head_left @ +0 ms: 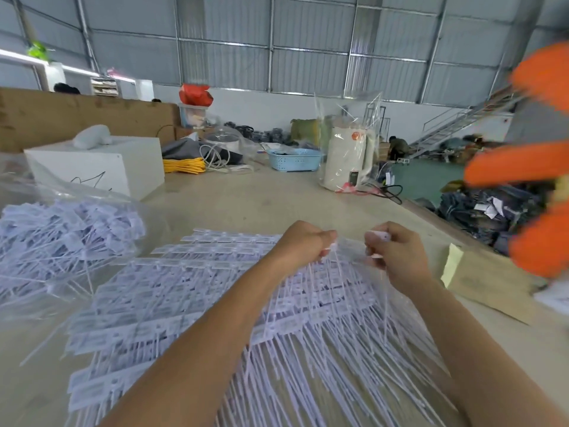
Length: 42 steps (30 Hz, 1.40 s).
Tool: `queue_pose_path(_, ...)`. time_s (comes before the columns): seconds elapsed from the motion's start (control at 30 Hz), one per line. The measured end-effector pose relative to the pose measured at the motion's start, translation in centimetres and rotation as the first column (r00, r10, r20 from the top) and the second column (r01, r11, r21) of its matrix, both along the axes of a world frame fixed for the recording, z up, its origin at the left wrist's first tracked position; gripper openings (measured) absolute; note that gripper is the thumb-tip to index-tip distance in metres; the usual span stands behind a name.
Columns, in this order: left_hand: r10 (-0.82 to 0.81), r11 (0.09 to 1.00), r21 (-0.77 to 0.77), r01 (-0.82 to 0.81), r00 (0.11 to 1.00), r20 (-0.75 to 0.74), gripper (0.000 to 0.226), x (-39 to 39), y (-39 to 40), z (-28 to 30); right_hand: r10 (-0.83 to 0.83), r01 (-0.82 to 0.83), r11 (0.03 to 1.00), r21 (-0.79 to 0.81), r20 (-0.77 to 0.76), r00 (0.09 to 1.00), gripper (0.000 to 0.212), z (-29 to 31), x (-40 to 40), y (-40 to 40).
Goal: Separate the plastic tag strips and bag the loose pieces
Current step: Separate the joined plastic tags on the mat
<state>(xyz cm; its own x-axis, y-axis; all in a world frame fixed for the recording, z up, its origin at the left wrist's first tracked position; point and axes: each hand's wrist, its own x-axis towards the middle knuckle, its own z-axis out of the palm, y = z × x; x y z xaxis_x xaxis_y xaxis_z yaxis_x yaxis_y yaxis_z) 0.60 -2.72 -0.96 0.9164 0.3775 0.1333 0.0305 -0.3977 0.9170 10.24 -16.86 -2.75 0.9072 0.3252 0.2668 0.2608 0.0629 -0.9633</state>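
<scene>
A broad pile of white plastic tag strips, still joined in rows, covers the table in front of me, their thin tails fanning toward me. My left hand grips a bunch of tags lifted above the pile. My right hand pinches a single loose tag a little to the right, its tail hanging down. A small gap separates the two hands. At the left lies a clear plastic bag filled with several loose tags.
A white box stands at the back left, a blue basket and a wrapped white kettle further back. A cardboard piece lies at the right table edge. Blurred orange-gloved fingers intrude from the right.
</scene>
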Motion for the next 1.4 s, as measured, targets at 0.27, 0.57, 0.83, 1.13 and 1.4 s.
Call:
queue_pose_path(0.27,-0.087,0.988,0.116,0.104,0.986,-0.141,0.019,-1.1,1.0,0.4,0.274,-0.248,0.959,0.136,-0.225,0.935,0.017,1.6,-1.0,-0.2)
queue_pose_path(0.57,-0.123,0.976,0.172,0.134,0.99,-0.075,0.029,-1.4,1.9,0.1,0.421,-0.417,0.906,0.079,-0.281,0.862,0.011,1.5,-2.3,1.3)
queue_pose_path(0.83,-0.079,0.976,0.209,0.061,0.994,0.08,0.046,-1.2,2.3,0.0,0.372,-0.378,0.926,-0.003,-0.162,0.914,0.006,1.0,-4.1,2.1)
queue_pose_path(1.13,-0.097,0.96,0.257,0.116,0.991,-0.088,0.033,-1.9,2.8,-0.6,0.335,-0.33,0.941,0.073,-0.073,0.939,0.014,1.0,-3.1,1.8)
queue_pose_path(1.4,-0.07,0.979,0.194,0.066,0.997,0.012,0.041,-1.6,2.5,-0.2,0.401,-0.397,0.916,0.061,-0.085,0.912,0.01,0.5,-2.9,1.9)
